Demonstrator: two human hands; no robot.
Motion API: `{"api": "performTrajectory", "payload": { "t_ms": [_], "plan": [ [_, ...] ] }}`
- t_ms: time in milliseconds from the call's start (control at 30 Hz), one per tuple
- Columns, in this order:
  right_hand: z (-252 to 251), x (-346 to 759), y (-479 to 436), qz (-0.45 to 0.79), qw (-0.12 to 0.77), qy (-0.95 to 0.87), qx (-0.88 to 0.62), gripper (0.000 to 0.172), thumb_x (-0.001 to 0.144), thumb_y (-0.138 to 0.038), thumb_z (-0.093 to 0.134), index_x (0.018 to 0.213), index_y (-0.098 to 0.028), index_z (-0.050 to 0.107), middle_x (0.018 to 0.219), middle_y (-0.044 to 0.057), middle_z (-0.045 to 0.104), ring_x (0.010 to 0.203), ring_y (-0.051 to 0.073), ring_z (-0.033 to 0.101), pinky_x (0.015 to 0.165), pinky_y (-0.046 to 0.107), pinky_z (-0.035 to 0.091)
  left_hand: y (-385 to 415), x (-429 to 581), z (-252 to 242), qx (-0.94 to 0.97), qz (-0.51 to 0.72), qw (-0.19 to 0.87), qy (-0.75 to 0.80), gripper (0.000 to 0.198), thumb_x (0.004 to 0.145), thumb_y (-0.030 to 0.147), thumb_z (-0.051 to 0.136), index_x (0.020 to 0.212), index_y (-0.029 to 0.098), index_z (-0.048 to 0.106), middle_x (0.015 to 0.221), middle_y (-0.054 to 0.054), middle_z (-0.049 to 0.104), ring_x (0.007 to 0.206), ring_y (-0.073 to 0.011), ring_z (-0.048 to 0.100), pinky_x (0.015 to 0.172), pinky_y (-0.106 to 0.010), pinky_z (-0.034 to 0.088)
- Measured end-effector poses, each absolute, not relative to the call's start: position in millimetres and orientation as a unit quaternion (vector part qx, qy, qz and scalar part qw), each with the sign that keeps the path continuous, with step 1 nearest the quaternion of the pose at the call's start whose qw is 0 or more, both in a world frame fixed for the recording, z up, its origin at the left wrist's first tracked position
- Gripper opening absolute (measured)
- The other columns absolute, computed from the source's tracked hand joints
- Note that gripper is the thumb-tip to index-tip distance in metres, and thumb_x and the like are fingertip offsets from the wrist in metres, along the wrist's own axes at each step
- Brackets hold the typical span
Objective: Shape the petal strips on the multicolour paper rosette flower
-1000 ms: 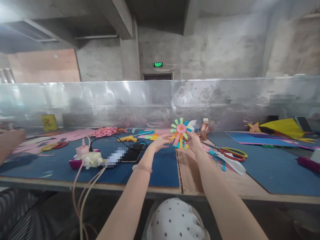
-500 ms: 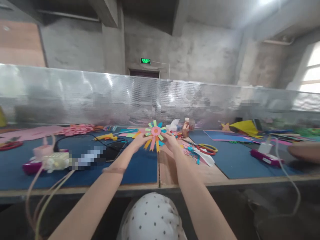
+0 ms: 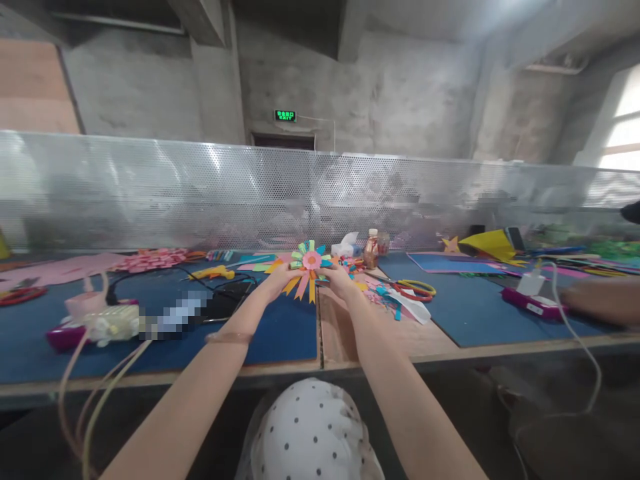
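Observation:
A paper flower [image 3: 311,261] with a pink centre, green and blue loops and hanging orange and yellow strips is held upright above the table, in the middle of the view. My left hand [image 3: 278,280] pinches its left side, and my right hand [image 3: 339,277] grips the right side. Parts of the fingers are hidden behind the paper. Coloured paper scraps [image 3: 375,293] lie just right of my right hand. Close to them are scissors [image 3: 415,289] with red and yellow handles and a crumpled white tissue [image 3: 413,307].
To the left, a yellow glue gun [image 3: 214,273], cables and a purple power strip [image 3: 67,337] lie on the blue mat [image 3: 280,333]. Behind stands a bottle [image 3: 371,250] before a perforated metal divider [image 3: 240,193]. Another person's arm [image 3: 605,301] reaches in at right, near a second power strip [image 3: 534,305].
The paper flower has tipped slightly, and its loops look more raised; both hands keep their hold. At the far right the other person's arm has moved and is blurred. The view has shifted a little.

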State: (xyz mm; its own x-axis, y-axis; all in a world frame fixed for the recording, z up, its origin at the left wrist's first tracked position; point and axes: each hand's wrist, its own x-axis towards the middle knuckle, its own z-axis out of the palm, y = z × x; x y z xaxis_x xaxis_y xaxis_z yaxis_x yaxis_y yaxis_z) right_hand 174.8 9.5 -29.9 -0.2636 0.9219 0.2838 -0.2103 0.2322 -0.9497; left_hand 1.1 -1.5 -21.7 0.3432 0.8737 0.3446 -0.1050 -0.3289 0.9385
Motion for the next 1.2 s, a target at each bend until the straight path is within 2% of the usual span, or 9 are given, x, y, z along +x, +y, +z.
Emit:
{"api": "performTrajectory", "payload": {
  "t_ms": [167, 933, 1200],
  "plan": [
    [-29.4, 174.9, 8.1, 0.531, 0.533, -0.587, -0.298, 0.021, 0.088, -0.028, 0.055, 0.103, -0.013, 0.056, 0.101, 0.005, 0.058, 0.085, 0.016, 0.059, 0.072, 0.034, 0.051, -3.3, 0.5, -18.2, 0.631, 0.507, 0.501, 0.306, 0.027, 0.087, 0.026, 0.054, 0.11, 0.014, 0.054, 0.106, -0.007, 0.058, 0.09, -0.018, 0.059, 0.077, -0.037, 0.051],
    [-25.3, 175.0, 6.3, 0.524, 0.554, -0.569, -0.308, 0.02, 0.088, -0.027, 0.054, 0.102, -0.014, 0.057, 0.1, 0.005, 0.058, 0.083, 0.015, 0.059, 0.071, 0.032, 0.051, -11.7, -2.4, -8.8, 0.579, 0.532, 0.498, 0.365, 0.028, 0.088, 0.03, 0.053, 0.11, 0.014, 0.053, 0.105, -0.007, 0.058, 0.087, -0.0174, 0.059, 0.074, -0.036, 0.051],
    [-24.9, 175.0, 4.1, 0.532, 0.545, -0.573, -0.302, 0.02, 0.088, -0.027, 0.054, 0.103, -0.014, 0.056, 0.101, 0.005, 0.058, 0.083, 0.015, 0.059, 0.071, 0.033, 0.051, -10.1, -3.1, -10.3, 0.585, 0.553, 0.46, 0.376, 0.027, 0.088, 0.031, 0.052, 0.108, 0.013, 0.054, 0.104, -0.007, 0.058, 0.087, -0.0172, 0.059, 0.074, -0.036, 0.051]
  ]
}}
